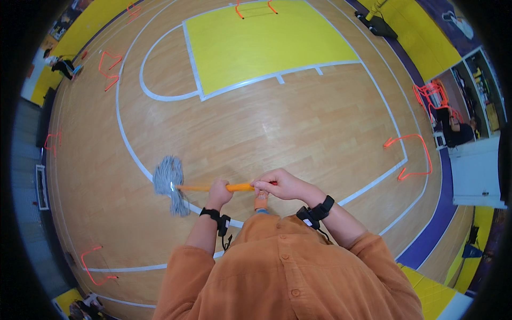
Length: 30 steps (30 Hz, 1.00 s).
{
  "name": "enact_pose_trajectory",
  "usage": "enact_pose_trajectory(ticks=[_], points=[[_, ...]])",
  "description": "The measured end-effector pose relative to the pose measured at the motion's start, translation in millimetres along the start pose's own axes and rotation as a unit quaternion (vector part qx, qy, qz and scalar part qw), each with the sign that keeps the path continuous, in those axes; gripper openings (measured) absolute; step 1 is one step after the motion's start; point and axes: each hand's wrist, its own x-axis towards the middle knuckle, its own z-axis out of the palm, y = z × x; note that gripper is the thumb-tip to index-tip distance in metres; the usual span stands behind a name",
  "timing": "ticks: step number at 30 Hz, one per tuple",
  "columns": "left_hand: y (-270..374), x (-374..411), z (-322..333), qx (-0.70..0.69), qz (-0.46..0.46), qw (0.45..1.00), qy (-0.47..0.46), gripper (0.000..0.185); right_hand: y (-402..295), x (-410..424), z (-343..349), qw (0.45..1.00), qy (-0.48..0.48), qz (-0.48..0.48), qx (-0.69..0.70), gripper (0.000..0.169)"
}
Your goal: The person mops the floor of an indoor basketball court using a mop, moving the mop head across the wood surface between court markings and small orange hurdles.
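Observation:
A string mop with a grey-blue yarn head [168,176] lies spread on the wood court floor [256,128], to the left of my feet. Its orange handle [242,187] runs rightward across the front of my body. My left hand [220,193] is wrapped around the middle of that handle. Near the red-tipped end, my right hand [281,184] grips it too, thumb and fingers closed. Black straps with small devices sit on both wrists. Part of one foot shows beneath the right hand.
Orange agility hurdles stand around the court, one at right [426,154], one at lower left [86,264]. Stacked hurdles [434,98] sit by a shelf cabinet [476,80]. A person [456,130] is beside them; another person [62,66] is at far left. A hoop stand base [376,26] is at upper right.

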Motion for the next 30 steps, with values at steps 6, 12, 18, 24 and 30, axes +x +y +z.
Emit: enact_pose_trajectory(ticks=[6, 12, 18, 24, 30], points=[[26.9, -37.7, 8.5, 0.021, -0.049, 0.991, -0.123, 0.031, 7.2, -23.6, 0.2, 0.999, 0.012, -0.003, 0.041, 0.033], [89.5, -58.3, 25.6, 0.048, -0.024, 0.984, -0.168, 0.03, 20.7, -86.4, -16.8, 0.998, 0.061, -0.005, 0.012, 0.032], [174.7, -59.1, 53.2, 0.038, 0.045, 0.969, -0.242, 0.029, 24.6, -199.2, -26.7, 0.985, 0.172, 0.019, 0.015, 0.027], [248.2, -66.1, 117.0, 0.086, 0.201, 0.952, -0.214, 0.027, 30.4, -325.8, -5.5, 0.95, 0.31, -0.015, 0.026, 0.024], [357.4, -95.7, 146.6, 0.096, 0.315, 0.925, -0.189, 0.02, 21.7, -423.9, 40.5, 0.889, 0.455, -0.033, -0.031, 0.012]])
